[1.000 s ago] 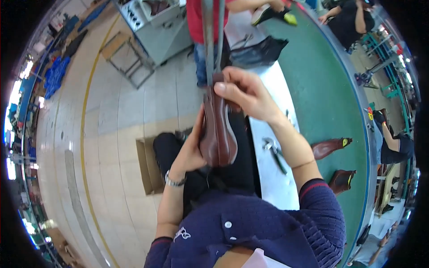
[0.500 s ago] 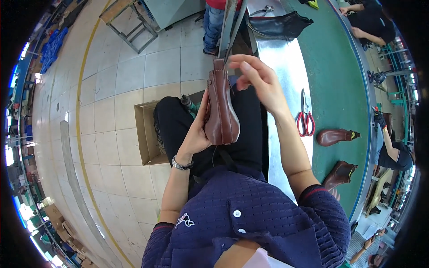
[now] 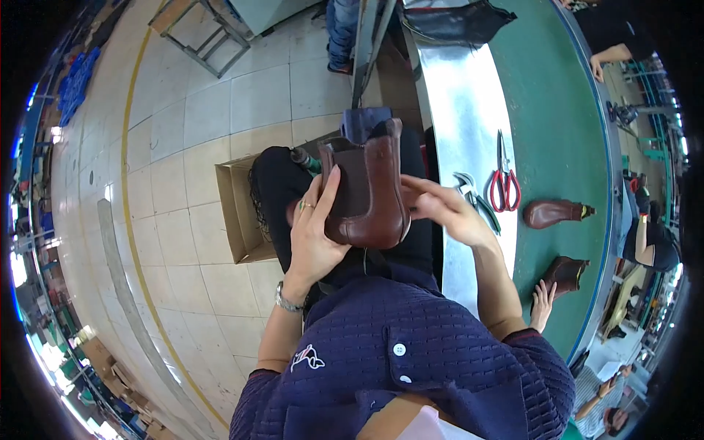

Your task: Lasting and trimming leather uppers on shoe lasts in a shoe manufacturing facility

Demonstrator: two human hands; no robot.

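Note:
A brown leather ankle boot [image 3: 381,194] with a dark elastic side panel is held above my lap, its open top pointing away from me. My left hand [image 3: 315,235] is closed around its left side, the fingers lying over the panel. At the boot's right edge is my right hand [image 3: 455,216], fingers stretched toward the leather and somewhat blurred, with the fingertips partly hidden. Nothing shows in its grasp. Pincers with green handles [image 3: 480,205] lie on the metal strip beside this hand, next to red-handled scissors [image 3: 504,183].
On the green bench [image 3: 539,139] to my right lie two brown boots [image 3: 554,213] [image 3: 566,275]; another person's hand [image 3: 541,306] touches the nearer one. A black boot [image 3: 462,23] lies at the far end. A cardboard box [image 3: 233,220] stands left of my knees.
The boot has turned so its side panel faces up. My right hand has come down from the boot's top to its right edge. The green-handled pincers have come into view.

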